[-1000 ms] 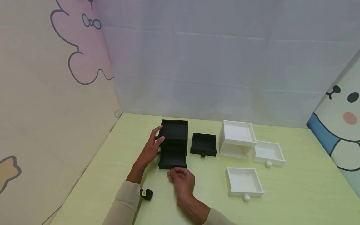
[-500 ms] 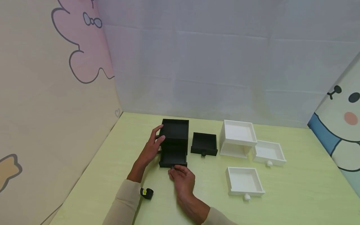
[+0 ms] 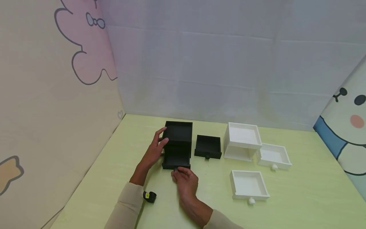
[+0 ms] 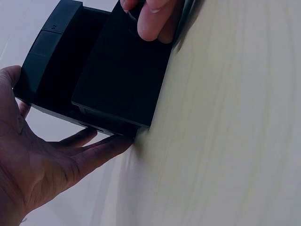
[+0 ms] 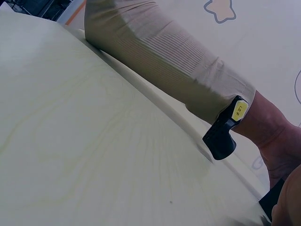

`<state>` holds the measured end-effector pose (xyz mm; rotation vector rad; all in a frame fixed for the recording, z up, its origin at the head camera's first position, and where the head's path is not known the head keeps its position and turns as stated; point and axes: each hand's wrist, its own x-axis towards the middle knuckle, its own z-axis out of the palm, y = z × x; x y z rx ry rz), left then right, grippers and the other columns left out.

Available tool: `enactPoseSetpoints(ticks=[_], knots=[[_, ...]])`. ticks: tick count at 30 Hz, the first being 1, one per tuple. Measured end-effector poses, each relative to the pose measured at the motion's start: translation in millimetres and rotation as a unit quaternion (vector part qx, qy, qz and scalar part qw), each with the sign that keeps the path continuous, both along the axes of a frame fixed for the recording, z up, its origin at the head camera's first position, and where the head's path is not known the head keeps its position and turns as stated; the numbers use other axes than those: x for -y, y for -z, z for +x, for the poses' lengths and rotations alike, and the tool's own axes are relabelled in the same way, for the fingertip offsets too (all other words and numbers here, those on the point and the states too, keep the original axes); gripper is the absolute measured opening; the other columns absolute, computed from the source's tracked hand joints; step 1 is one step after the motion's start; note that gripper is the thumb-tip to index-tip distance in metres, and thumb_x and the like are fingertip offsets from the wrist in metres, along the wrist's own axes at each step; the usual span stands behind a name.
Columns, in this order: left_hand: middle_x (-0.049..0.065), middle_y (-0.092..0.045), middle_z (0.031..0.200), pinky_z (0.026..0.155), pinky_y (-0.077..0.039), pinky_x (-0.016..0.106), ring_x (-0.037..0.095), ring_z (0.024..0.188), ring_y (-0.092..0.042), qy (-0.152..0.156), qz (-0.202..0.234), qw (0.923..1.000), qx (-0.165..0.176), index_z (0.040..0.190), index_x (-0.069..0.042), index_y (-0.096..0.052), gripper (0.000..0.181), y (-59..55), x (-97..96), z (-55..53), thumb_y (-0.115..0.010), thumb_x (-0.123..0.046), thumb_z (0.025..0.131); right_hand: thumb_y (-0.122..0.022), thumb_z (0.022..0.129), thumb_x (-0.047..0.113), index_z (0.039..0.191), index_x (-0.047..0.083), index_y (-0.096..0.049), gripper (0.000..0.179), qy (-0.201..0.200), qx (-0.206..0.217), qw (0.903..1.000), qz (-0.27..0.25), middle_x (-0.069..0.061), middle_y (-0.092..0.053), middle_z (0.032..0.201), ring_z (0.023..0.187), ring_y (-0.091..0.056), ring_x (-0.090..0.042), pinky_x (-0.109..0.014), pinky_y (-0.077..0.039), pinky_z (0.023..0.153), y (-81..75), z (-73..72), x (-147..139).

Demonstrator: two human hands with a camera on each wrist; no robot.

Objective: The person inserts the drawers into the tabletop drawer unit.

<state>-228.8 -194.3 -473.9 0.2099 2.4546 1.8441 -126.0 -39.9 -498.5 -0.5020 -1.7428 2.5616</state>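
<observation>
In the head view a black drawer cabinet (image 3: 178, 132) stands left of the middle, its upper slot vacant. A black drawer (image 3: 176, 159) sits in its lower slot, sticking partly out toward me. My left hand (image 3: 152, 153) rests against the cabinet's left side, thumb at the upper front edge; in the left wrist view its fingers lie fairly straight along that side. My right hand (image 3: 186, 184) pinches the drawer's small black knob (image 4: 134, 16). Mostly my left sleeve (image 5: 155, 52) and the tabletop show in the right wrist view, with the right hand only at the corner.
A second black drawer (image 3: 207, 144) lies right of the cabinet. Farther right stands a white cabinet (image 3: 243, 136), with one white drawer (image 3: 273, 154) beside it and another white drawer (image 3: 249, 184) in front. Cloth walls edge the pale table (image 3: 314, 190) at the back and sides.
The lower black drawer has slid slightly farther into the black cabinet, my right hand moving with it. My left hand keeps its place against the cabinet.
</observation>
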Motion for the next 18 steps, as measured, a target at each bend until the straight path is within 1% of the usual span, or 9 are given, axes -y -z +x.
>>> enactPoseSetpoints(ticks=[3,6,8,11,13,18], knots=[[0.017,-0.031,0.155,0.093,-0.046,0.063,0.041,0.136,-0.041,-0.006,-0.002,0.9999,-0.013,0.154,-0.042,-0.023,0.053,4.5,-0.2,0.4,-0.045,-0.043,0.106,-0.068,0.086,-0.011,0.107,-0.014,-0.064,0.021,-0.004,-0.006,1.0000,-0.001,-0.026,-0.071,0.095,0.084,-0.074,-0.029,-0.030,-0.058,0.071,-0.3,-0.1,-0.2],[0.015,-0.032,0.155,0.091,-0.048,0.061,0.040,0.135,-0.043,-0.011,-0.004,0.9996,-0.025,0.153,-0.044,-0.025,0.052,5.3,-1.4,1.6,-0.045,-0.046,0.105,-0.067,0.087,-0.011,0.107,-0.014,-0.064,0.021,-0.007,-0.006,1.0000,-0.002,-0.027,-0.071,0.096,0.085,-0.073,-0.029,-0.031,-0.058,0.073,-1.5,-0.7,-0.2],[0.013,-0.032,0.155,0.089,-0.049,0.062,0.040,0.135,-0.043,-0.013,-0.005,0.9995,-0.029,0.151,-0.046,-0.026,0.051,5.3,-2.7,1.7,-0.046,-0.048,0.104,-0.067,0.087,-0.011,0.107,-0.014,-0.064,0.021,-0.007,-0.003,1.0000,-0.004,-0.027,-0.071,0.097,0.086,-0.073,-0.029,-0.031,-0.058,0.074,-1.8,-1.8,-0.4],[0.012,-0.034,0.154,0.088,-0.049,0.062,0.039,0.134,-0.044,-0.017,-0.003,0.9995,-0.026,0.150,-0.050,-0.027,0.050,5.3,-4.3,0.9,-0.047,-0.049,0.103,-0.067,0.087,-0.010,0.107,-0.013,-0.064,0.020,-0.006,-0.001,1.0000,-0.001,-0.027,-0.071,0.097,0.087,-0.073,-0.030,-0.031,-0.058,0.075,-2.0,-3.4,-0.6],[0.014,-0.033,0.154,0.090,-0.049,0.062,0.040,0.134,-0.043,-0.013,-0.002,0.9998,-0.018,0.151,-0.048,-0.026,0.051,4.2,-4.1,0.0,-0.046,-0.048,0.104,-0.067,0.088,-0.010,0.107,-0.013,-0.064,0.020,-0.004,0.000,1.0000,0.000,-0.027,-0.071,0.097,0.086,-0.073,-0.030,-0.031,-0.058,0.074,-2.2,-4.1,-0.5],[0.016,-0.032,0.154,0.090,-0.048,0.063,0.042,0.134,-0.043,-0.011,-0.001,0.9998,-0.015,0.153,-0.042,-0.025,0.052,3.8,-2.5,0.2,-0.046,-0.045,0.105,-0.068,0.087,-0.010,0.107,-0.013,-0.065,0.021,0.001,0.004,1.0000,-0.005,-0.025,-0.071,0.095,0.085,-0.073,-0.029,-0.031,-0.058,0.074,-2.2,-3.8,1.3]])
